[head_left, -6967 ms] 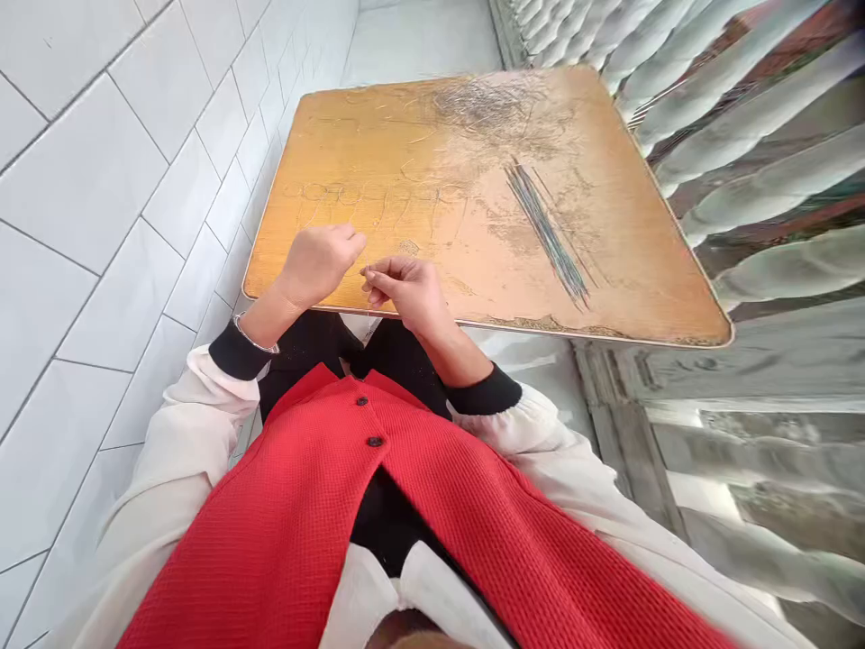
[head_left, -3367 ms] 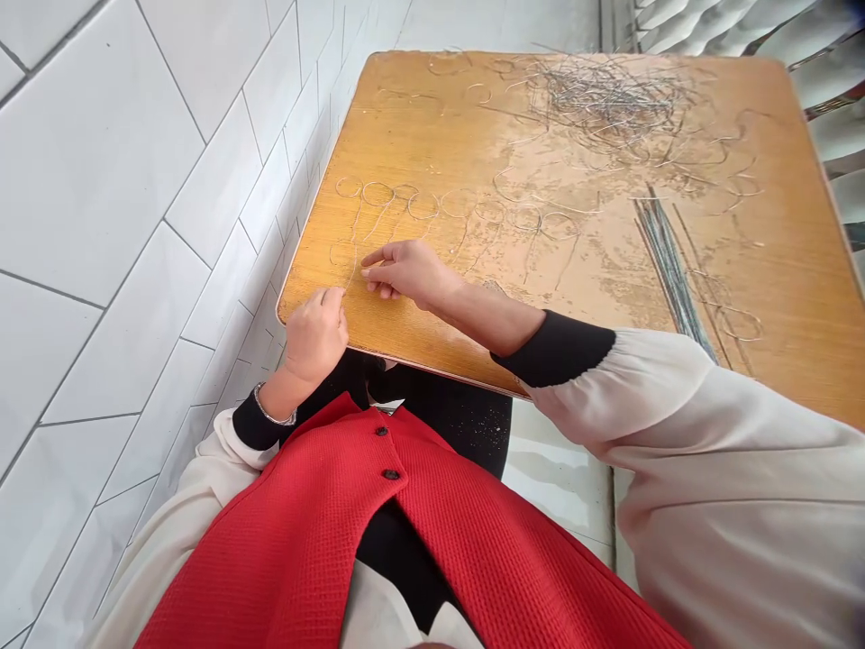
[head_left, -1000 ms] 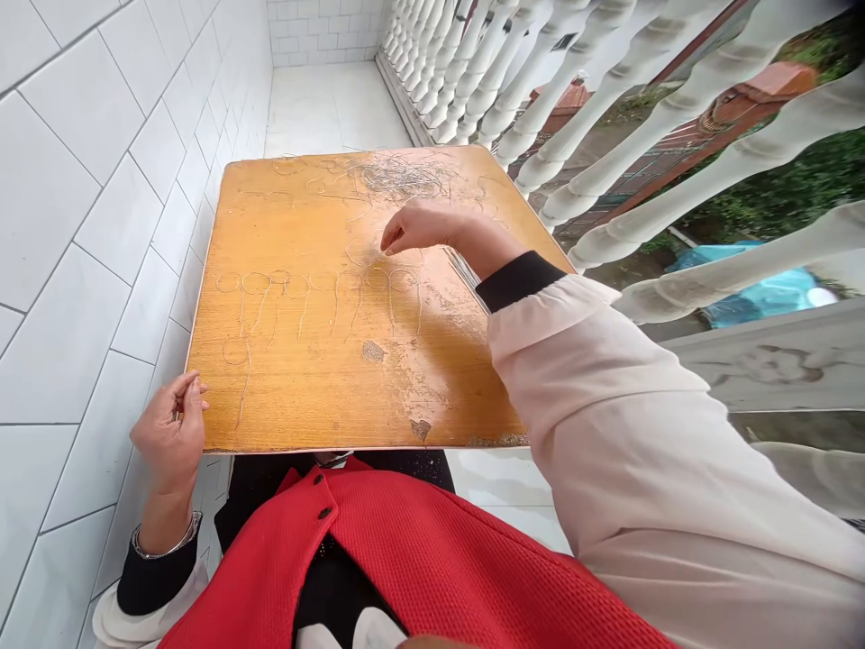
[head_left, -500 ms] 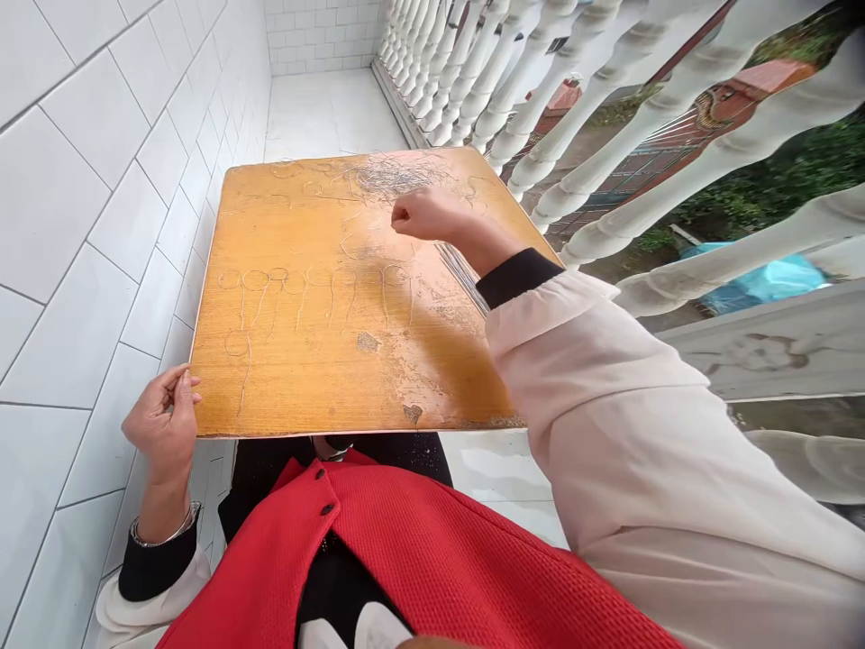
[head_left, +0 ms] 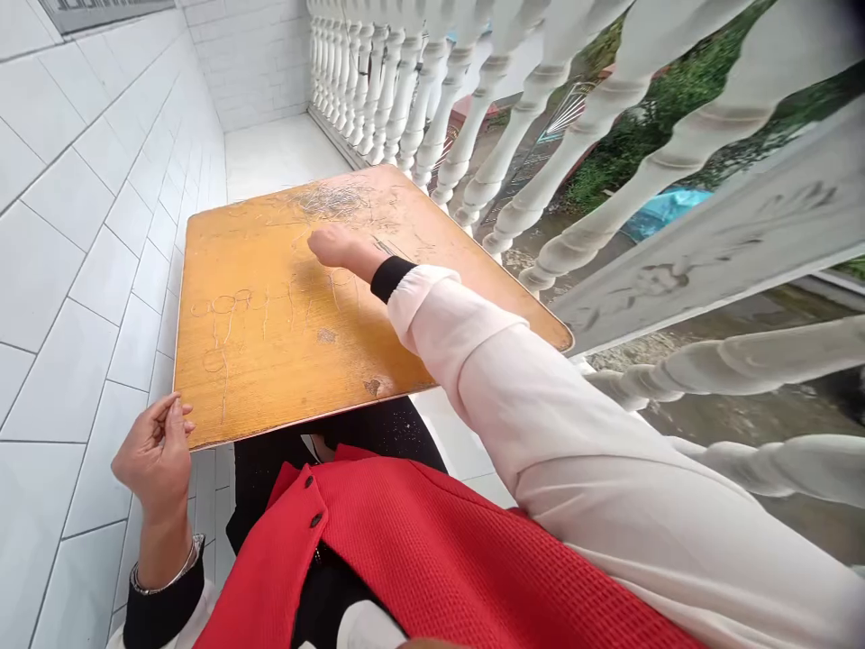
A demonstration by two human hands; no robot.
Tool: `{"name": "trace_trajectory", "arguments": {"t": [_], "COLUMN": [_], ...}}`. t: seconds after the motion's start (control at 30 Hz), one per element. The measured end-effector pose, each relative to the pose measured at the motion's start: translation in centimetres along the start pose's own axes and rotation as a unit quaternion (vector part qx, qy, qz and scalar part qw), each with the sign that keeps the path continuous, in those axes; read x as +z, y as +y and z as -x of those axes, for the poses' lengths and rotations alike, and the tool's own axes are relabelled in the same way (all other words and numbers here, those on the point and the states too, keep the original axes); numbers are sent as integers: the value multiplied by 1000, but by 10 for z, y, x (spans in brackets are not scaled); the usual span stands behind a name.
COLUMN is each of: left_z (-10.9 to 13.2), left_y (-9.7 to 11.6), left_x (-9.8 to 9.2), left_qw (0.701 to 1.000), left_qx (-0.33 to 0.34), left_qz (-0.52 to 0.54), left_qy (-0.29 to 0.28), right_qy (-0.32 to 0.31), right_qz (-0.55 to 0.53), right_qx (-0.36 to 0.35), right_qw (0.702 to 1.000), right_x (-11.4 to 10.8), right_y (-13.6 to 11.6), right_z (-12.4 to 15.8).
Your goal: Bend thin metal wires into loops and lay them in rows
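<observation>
Head view: the right hand (head_left: 336,245) lies curled on the table (head_left: 284,379), just beyond the row of wire loops (head_left: 260,302) and just short of the tangle of wire (head_left: 331,200) at the far edge. I cannot tell whether it pinches a wire. The left hand (head_left: 157,455) is at the table's near left corner, fingers close together, its grip unclear.

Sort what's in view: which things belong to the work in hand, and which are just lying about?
In the work:
- right hand, stretched out beside the wire tangle
- left hand, at the near corner of the table
- row of looped wire pieces across the tabletop

Just lying about:
- balustrade
- tiled wall
- blue sheet beyond the railing
</observation>
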State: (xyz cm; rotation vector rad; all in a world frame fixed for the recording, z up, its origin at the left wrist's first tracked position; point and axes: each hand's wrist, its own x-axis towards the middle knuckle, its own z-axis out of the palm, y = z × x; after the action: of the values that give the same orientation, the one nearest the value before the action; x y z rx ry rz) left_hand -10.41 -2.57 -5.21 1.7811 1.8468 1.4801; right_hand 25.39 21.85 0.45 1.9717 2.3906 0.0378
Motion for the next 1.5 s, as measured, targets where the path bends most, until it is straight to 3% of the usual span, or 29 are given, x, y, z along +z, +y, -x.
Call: {"name": "trace_trajectory", "arguments": {"t": [0.13, 0.17, 0.2, 0.27, 0.33, 0.43, 0.5, 0.6, 0.73, 0.87, 1.07, 1.3, 1.4, 1.5], "left_z": [6, 8, 9, 9, 7, 0, -2, 1, 10, 12, 11, 14, 11, 8], "left_y": [23, 29, 35, 47, 59, 76, 85, 97, 111, 111, 96, 88, 82, 76], "left_x": [-5, -5, -4, 3, 15, 38, 49, 50, 32, 26, 42, 49, 48, 47], "left_qw": [998, 998, 997, 993, 985, 958, 942, 924, 904, 920, 963, 959, 955, 961], "left_qx": [-16, -13, -14, -26, -31, -51, -62, -57, -68, -67, -39, -7, -8, 7], "left_qz": [40, 49, 65, 112, 171, 230, 236, 239, 216, 192, 154, 162, 160, 130], "left_qy": [44, 44, 45, 33, -23, -163, -232, -293, -363, -337, -218, -232, -249, -246], "right_qy": [156, 206, 226, 125, -38, -200, -267, -319, -333, -319, -173, 27, 72, 84], "right_qz": [-98, -223, -367, -617, -729, -766, -774, -776, -769, -763, -780, -701, -682, -687], "right_qx": [98, 87, 54, -70, -152, -246, -288, -316, -302, -245, -117, -80, -75, -63], "right_qw": [978, 949, 901, 773, 667, 559, 497, 443, 454, 507, 590, 709, 724, 719], "right_x": [-33, -38, -40, -36, -22, 11, 31, 50, 52, 45, 42, 47, 49, 53], "right_y": [24, 29, 31, 27, 9, -31, -57, -83, -91, -88, -94, -115, -122, -127], "right_z": [41, 60, 81, 125, 165, 206, 220, 226, 224, 225, 230, 227, 229, 232]}}
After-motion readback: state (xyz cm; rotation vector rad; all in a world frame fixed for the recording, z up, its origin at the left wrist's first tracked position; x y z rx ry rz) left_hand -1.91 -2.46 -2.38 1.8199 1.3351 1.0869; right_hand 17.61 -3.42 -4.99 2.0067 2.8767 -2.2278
